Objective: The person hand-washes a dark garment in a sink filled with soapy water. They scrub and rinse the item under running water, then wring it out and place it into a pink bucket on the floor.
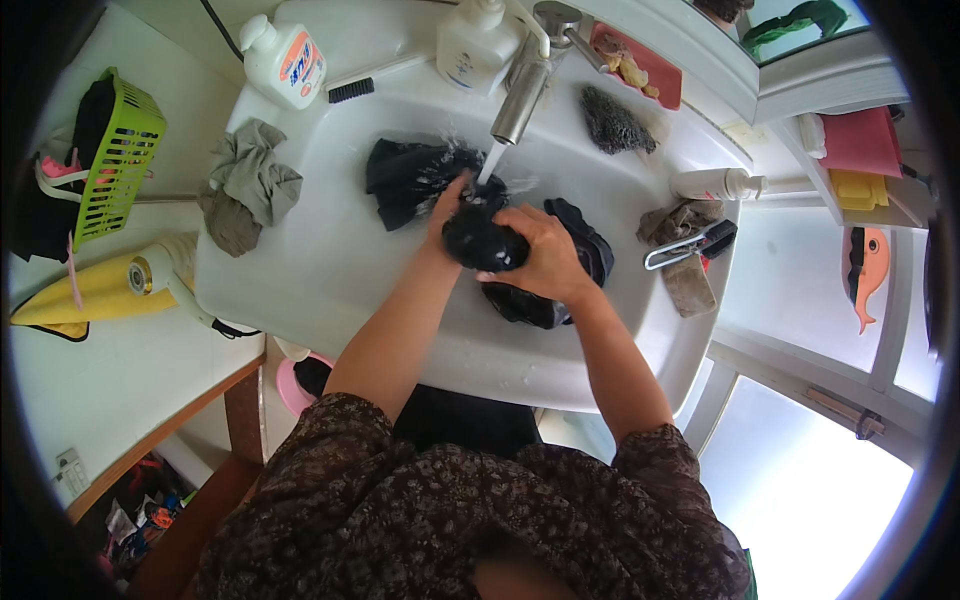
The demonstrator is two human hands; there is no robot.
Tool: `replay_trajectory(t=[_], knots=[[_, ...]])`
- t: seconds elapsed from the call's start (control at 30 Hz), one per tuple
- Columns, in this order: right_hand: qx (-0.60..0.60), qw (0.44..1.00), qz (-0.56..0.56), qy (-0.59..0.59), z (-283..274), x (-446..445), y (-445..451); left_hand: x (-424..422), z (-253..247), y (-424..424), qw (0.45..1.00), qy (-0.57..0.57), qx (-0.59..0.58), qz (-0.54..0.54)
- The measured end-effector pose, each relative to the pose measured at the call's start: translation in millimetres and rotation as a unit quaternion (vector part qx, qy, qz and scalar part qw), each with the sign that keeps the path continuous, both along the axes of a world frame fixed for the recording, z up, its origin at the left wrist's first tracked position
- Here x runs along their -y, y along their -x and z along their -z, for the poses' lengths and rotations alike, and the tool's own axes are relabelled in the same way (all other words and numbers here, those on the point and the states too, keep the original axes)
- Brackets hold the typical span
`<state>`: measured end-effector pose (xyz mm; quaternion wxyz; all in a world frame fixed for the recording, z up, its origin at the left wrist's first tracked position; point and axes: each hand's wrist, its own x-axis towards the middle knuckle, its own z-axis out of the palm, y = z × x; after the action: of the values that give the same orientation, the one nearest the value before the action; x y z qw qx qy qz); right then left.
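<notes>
Water runs from the metal faucet (523,97) onto a wet black cloth garment (412,180) in the white sink (360,292). My left hand (448,214) grips the garment from the left, close to the stream. On the right, my right hand (545,251) is wrapped around a bunched, glossy wet part of black cloth. More dark fabric lies in the basin under and beside my right hand; whether it is all one piece I cannot tell. The fingers of my left hand are partly hidden by the cloth and splashing water.
Around the rim are a pump bottle (289,64), a white brush (352,88), a second pump bottle (476,49), a grey crumpled cloth (255,176), a dark mesh scrubber (616,120), a red soap dish (664,71), a lying bottle (712,184) and a handled brush (690,244). A green basket (124,161) hangs at left.
</notes>
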<state>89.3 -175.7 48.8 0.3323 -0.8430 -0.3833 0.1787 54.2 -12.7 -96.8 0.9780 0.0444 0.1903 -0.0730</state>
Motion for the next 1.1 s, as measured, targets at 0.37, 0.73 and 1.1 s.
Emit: replay_trajectory(t=[0.37, 0.73, 1.1], knots=[[0.167, 0.913, 0.303, 0.217, 65.6, -23.3, -37.9, 41.8, -92.4, 21.2, 0.795, -0.54, -0.263, -0.084], [0.204, 0.95, -0.052, 0.229, 79.6, -68.4, 0.9, -65.7, -56.0, 32.5, 0.208, -0.972, 0.034, 0.105], [0.005, 0.989, 0.146, -0.025, 94.4, -53.8, -30.6, -94.1, -51.3, 15.8, 0.19, -0.955, 0.119, 0.193]])
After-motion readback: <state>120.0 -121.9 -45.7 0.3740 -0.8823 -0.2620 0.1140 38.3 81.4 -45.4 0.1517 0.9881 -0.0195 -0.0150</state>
